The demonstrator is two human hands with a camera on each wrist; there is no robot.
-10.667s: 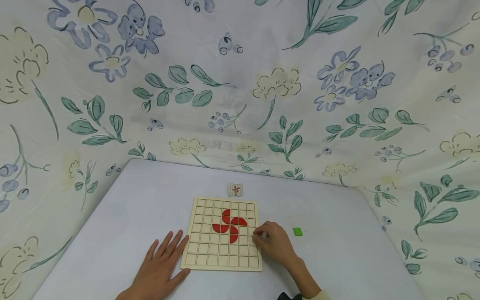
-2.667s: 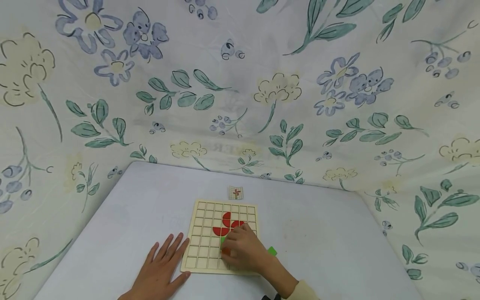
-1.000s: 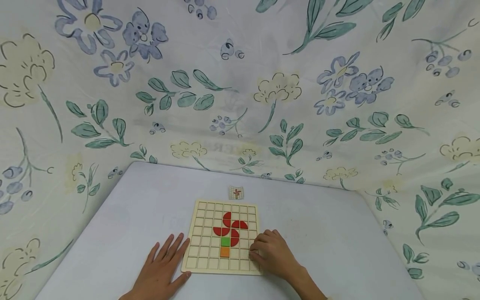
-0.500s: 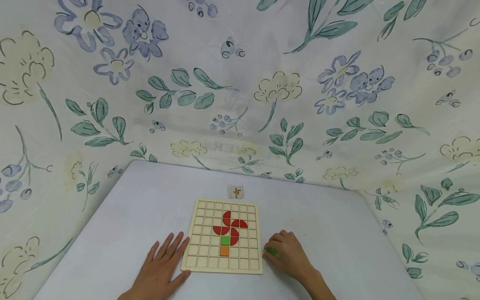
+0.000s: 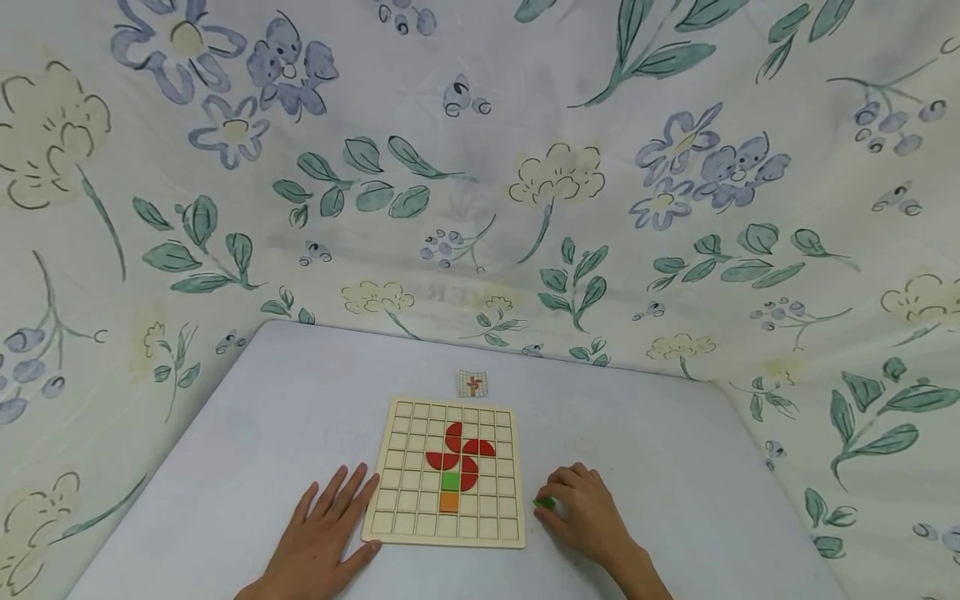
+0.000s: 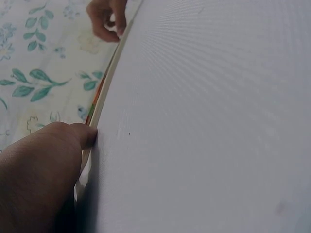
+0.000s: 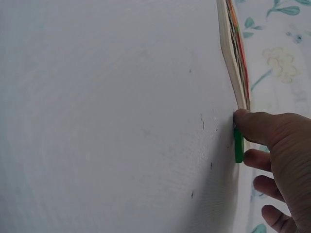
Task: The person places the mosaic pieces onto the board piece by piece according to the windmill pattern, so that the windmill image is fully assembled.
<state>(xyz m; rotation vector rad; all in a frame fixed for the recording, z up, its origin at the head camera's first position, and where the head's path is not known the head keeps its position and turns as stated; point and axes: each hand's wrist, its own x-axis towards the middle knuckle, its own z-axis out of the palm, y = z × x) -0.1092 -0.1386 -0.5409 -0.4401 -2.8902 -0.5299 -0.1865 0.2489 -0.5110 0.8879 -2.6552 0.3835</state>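
The wooden grid board (image 5: 405,539) lies on the table in the head view. Four-bladed red pinwheel pieces (image 5: 468,477) fill cells at its middle. Below them sit a green square tile (image 5: 450,481) and, under that, an orange square tile (image 5: 448,502). My left hand (image 5: 318,529) lies flat with fingers spread, fingertips and thumb at the board's left edge. To the right of the board, my right hand (image 5: 588,512) pinches a second green tile (image 7: 238,145) between thumb and fingers, low over the table. My fingers partly cover this tile in the head view.
A small picture card (image 5: 472,384) with a pinwheel pattern lies behind the board. The white table (image 5: 675,467) extends to both sides. A floral cloth (image 5: 480,208) hangs behind it.
Green and orange tiles have appeared in the grid under the red pieces. My right hand has drawn back off the board to the right and taken hold of the other green tile.
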